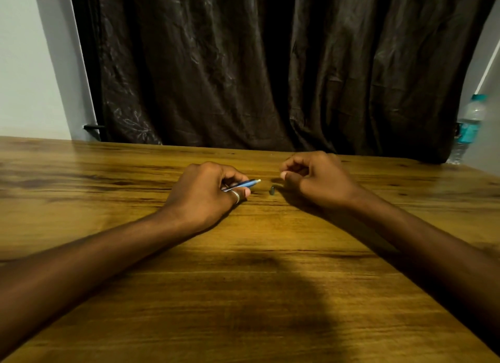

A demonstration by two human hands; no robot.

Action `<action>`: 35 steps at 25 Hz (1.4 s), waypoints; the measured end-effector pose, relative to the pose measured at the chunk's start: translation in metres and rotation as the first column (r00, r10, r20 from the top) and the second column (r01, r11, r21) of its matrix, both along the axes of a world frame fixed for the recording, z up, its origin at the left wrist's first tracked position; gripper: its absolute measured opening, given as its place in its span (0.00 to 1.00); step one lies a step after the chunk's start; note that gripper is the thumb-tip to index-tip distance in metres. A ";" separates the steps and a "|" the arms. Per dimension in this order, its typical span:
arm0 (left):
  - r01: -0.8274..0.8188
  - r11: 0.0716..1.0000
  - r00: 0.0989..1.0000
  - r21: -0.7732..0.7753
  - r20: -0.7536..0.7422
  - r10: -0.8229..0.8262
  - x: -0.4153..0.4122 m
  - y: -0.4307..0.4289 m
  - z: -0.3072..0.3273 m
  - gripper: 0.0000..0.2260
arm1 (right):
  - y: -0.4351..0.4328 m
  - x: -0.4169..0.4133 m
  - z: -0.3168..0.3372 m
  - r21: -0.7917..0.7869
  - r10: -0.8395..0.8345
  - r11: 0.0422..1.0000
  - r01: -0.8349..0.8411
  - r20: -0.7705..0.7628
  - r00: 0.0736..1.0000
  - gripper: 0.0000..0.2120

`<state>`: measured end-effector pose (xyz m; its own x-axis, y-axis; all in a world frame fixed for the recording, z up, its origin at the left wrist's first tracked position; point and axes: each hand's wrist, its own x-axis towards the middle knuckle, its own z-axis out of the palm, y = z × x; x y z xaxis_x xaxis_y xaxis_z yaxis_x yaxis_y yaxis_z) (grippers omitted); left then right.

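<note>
- Pen [244, 184] is held in the left grip [208, 189], above the surface [270, 268].
- Small piece [272, 191] is laid on the surface between pen and right grip [313, 178], just beside the latter.
- Curtain [270, 64] is hung behind the surface; bottle [468, 127] is seen at its far right.

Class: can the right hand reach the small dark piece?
Probably yes: the piece lies on the table just beside the right hand, nothing between them; the left hand holds its pen apart.

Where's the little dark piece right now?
In the head view the little dark piece lies on the wooden table between the hands, near the thumb of the right hand, right of the blue pen that the left hand holds.
</note>
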<state>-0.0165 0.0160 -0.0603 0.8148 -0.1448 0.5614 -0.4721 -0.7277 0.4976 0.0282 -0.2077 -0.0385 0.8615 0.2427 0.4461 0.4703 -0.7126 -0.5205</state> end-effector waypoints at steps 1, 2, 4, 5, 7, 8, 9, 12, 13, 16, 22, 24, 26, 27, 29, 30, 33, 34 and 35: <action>-0.011 1.000 1.000 0.006 0.000 0.011 0.000 0.000 0.000 0.12 | 0.001 0.000 -0.002 -0.044 0.023 0.999 -0.024 -0.006 1.000 0.03; -0.021 1.000 1.000 0.010 -0.002 0.021 0.001 0.001 -0.001 0.12 | 0.003 0.000 -0.004 -0.106 0.041 0.994 -0.040 0.012 0.999 0.04; -0.034 0.999 0.999 0.016 -0.007 0.034 0.002 0.001 -0.001 0.12 | 0.006 0.003 -0.009 -0.173 0.068 0.983 -0.061 0.034 0.997 0.08; -0.037 0.999 0.999 0.018 -0.007 0.037 0.003 0.000 -0.002 0.12 | 0.007 0.003 -0.010 -0.175 0.081 0.982 -0.074 0.034 0.996 0.09; -0.038 0.999 0.999 0.018 -0.013 0.038 0.003 0.000 -0.002 0.12 | 0.009 0.004 -0.011 -0.189 0.104 0.977 -0.094 0.045 0.994 0.08; -0.035 0.999 0.999 0.019 -0.016 0.036 0.003 -0.001 -0.002 0.12 | 0.009 0.004 -0.011 -0.207 0.106 0.974 -0.093 0.051 0.993 0.07; -0.031 0.999 0.999 0.020 -0.018 0.032 0.003 -0.001 -0.002 0.12 | 0.010 0.004 -0.012 -0.221 0.098 0.972 -0.084 0.054 0.994 0.06; -0.015 1.000 1.000 0.011 -0.024 0.015 0.003 -0.002 -0.002 0.11 | 0.013 0.000 -0.012 0.090 0.066 0.994 -0.057 -0.101 0.993 0.03; -0.008 1.000 1.000 0.004 -0.026 0.008 0.003 -0.002 -0.002 0.11 | 0.015 -0.003 -0.011 0.332 0.119 0.942 -0.042 -0.215 0.969 0.04; 0.007 1.000 1.000 -0.007 -0.029 -0.008 0.002 -0.002 -0.001 0.10 | 0.019 -0.009 -0.005 0.711 0.317 0.703 0.019 -0.337 0.886 0.05; 0.014 0.999 0.999 -0.031 -0.031 -0.015 0.002 -0.002 -0.001 0.09 | 0.024 -0.015 0.000 0.746 0.413 0.665 -0.031 -0.333 0.848 0.07; 0.015 1.000 0.999 -0.028 -0.033 -0.016 0.002 -0.002 -0.001 0.09 | 0.023 -0.015 0.000 0.744 0.417 0.667 -0.041 -0.328 0.848 0.07; 0.016 0.999 0.999 -0.028 -0.038 -0.017 0.002 -0.002 -0.001 0.09 | 0.024 -0.016 0.000 0.741 0.418 0.670 -0.043 -0.328 0.847 0.07; 0.018 0.999 0.999 -0.031 -0.041 -0.019 0.002 -0.002 -0.001 0.09 | 0.024 -0.016 0.000 0.742 0.420 0.669 -0.041 -0.332 0.845 0.07; 0.027 0.999 0.999 -0.036 -0.043 -0.029 0.001 -0.002 -0.001 0.10 | 0.024 -0.016 0.000 0.740 0.426 0.671 -0.043 -0.337 0.840 0.07; 0.032 0.999 0.999 -0.036 -0.042 -0.033 0.001 -0.002 -0.001 0.10 | 0.025 -0.016 0.000 0.735 0.425 0.677 -0.046 -0.339 0.839 0.07; 0.039 0.998 0.998 -0.040 -0.042 -0.041 0.001 -0.002 0.000 0.10 | 0.025 -0.017 0.000 0.723 0.419 0.688 -0.053 -0.337 0.843 0.07; 0.044 0.998 0.998 -0.042 -0.044 -0.045 0.001 -0.002 0.000 0.10 | 0.025 -0.017 0.000 0.726 0.420 0.686 -0.051 -0.338 0.842 0.07; 0.049 0.998 0.998 -0.042 -0.046 -0.051 0.000 -0.002 0.000 0.10 | 0.025 -0.018 0.000 0.728 0.422 0.684 -0.049 -0.340 0.841 0.07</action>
<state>-0.0165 0.0139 -0.0602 0.8329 -0.1640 0.5285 -0.4826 -0.6826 0.5488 0.0102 -0.1824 -0.0381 0.9529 0.2638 0.1496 0.1492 0.0214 -0.9886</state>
